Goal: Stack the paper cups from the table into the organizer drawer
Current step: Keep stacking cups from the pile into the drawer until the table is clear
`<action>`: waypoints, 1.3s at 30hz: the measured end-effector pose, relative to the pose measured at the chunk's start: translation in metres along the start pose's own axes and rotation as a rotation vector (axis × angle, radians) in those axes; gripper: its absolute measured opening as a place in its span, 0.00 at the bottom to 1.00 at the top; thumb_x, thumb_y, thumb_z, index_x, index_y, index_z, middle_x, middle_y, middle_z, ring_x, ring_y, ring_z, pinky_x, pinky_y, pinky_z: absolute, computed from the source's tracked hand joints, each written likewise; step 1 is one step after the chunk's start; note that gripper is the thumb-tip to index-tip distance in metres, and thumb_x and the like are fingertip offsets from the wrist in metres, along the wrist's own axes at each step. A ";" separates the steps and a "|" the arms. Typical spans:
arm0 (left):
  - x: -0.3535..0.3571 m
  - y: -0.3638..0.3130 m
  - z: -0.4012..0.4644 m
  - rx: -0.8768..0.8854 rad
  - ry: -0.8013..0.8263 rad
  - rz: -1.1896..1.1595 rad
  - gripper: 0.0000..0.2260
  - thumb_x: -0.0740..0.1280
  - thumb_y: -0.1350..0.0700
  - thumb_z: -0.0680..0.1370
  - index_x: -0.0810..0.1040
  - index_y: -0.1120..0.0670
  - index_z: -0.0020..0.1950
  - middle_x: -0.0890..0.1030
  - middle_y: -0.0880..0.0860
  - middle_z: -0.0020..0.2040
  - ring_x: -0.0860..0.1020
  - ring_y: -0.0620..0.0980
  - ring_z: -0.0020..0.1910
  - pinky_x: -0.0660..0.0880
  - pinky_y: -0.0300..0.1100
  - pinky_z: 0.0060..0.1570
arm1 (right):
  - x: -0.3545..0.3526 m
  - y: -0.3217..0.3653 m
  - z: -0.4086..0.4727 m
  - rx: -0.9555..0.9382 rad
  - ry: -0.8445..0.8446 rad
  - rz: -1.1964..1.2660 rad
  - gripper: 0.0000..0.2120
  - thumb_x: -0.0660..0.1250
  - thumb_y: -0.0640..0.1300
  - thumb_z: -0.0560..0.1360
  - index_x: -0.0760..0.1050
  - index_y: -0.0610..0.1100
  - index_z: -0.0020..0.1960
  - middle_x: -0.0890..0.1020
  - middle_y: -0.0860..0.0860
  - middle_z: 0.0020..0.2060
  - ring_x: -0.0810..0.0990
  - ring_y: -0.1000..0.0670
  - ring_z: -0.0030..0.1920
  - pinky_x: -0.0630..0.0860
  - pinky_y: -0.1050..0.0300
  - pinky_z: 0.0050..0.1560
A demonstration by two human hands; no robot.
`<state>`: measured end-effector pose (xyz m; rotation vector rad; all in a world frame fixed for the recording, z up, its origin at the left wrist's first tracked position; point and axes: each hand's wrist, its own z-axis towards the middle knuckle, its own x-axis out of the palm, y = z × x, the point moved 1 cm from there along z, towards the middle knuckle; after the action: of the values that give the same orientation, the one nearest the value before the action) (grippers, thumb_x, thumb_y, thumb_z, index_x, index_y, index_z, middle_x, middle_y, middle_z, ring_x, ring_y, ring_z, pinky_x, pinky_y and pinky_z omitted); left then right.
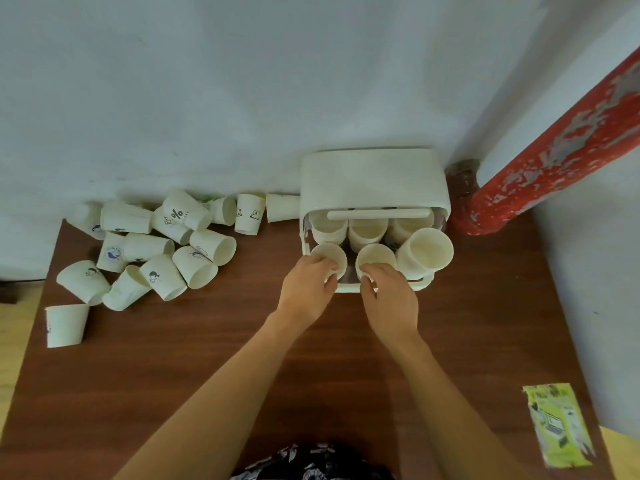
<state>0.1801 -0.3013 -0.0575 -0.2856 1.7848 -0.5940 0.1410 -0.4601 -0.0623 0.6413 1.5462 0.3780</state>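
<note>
The near bench point(329, 375) lies open for passing. A pile of cups point(156, 251) blocks the far left. The organizer point(374, 181) and a red pipe point(554, 150) close the far right.

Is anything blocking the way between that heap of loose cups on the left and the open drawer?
Nothing visible does. Bare table lies between the loose cups and the drawer. Inside, though, cups fill the back row and front right, and both hands, left hand and right hand, grip the other front cups.
</note>
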 end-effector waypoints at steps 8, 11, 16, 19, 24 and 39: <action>-0.050 0.089 -0.055 -0.235 -0.138 -0.079 0.08 0.65 0.54 0.78 0.79 0.48 0.56 0.79 0.44 0.52 0.77 0.43 0.48 0.75 0.41 0.48 | 0.050 0.073 -0.007 -0.066 0.194 0.145 0.10 0.62 0.47 0.80 0.79 0.52 0.58 0.80 0.59 0.53 0.77 0.59 0.50 0.75 0.59 0.53; -0.074 0.137 -0.075 -0.360 -0.173 -0.081 0.10 0.64 0.53 0.79 0.78 0.49 0.59 0.79 0.46 0.54 0.78 0.44 0.50 0.75 0.41 0.50 | 0.081 0.108 -0.006 0.009 0.310 0.206 0.09 0.63 0.47 0.79 0.80 0.52 0.56 0.81 0.59 0.52 0.77 0.60 0.50 0.72 0.63 0.54; -0.108 0.209 -0.088 -0.477 -0.270 -0.075 0.13 0.64 0.54 0.78 0.77 0.53 0.62 0.79 0.50 0.57 0.78 0.49 0.53 0.75 0.46 0.51 | 0.137 0.159 -0.001 0.213 0.413 0.326 0.07 0.64 0.49 0.77 0.81 0.55 0.50 0.83 0.58 0.45 0.80 0.57 0.48 0.78 0.54 0.55; -0.119 0.246 -0.082 -0.513 -0.267 -0.068 0.16 0.64 0.54 0.78 0.75 0.53 0.65 0.76 0.52 0.62 0.74 0.52 0.60 0.74 0.48 0.53 | 0.161 0.185 0.009 0.370 0.427 0.448 0.06 0.65 0.46 0.77 0.80 0.54 0.51 0.83 0.55 0.44 0.82 0.55 0.46 0.80 0.52 0.53; -0.124 0.286 -0.063 -0.496 -0.212 -0.084 0.22 0.66 0.57 0.76 0.70 0.54 0.70 0.69 0.53 0.69 0.67 0.52 0.67 0.73 0.50 0.55 | 0.197 0.213 0.037 0.638 0.407 0.652 0.10 0.66 0.42 0.79 0.77 0.47 0.59 0.81 0.51 0.52 0.82 0.54 0.46 0.79 0.61 0.42; -0.117 0.289 -0.060 -0.513 -0.177 -0.215 0.14 0.65 0.61 0.77 0.76 0.56 0.63 0.79 0.55 0.57 0.77 0.52 0.54 0.73 0.44 0.52 | 0.213 0.220 0.061 0.732 0.293 0.679 0.05 0.66 0.41 0.78 0.77 0.44 0.53 0.83 0.49 0.48 0.82 0.54 0.38 0.79 0.60 0.41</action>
<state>0.1893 0.0132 -0.1025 -0.8632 1.7226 -0.2376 0.2412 -0.1679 -0.1067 1.7662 1.7079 0.4151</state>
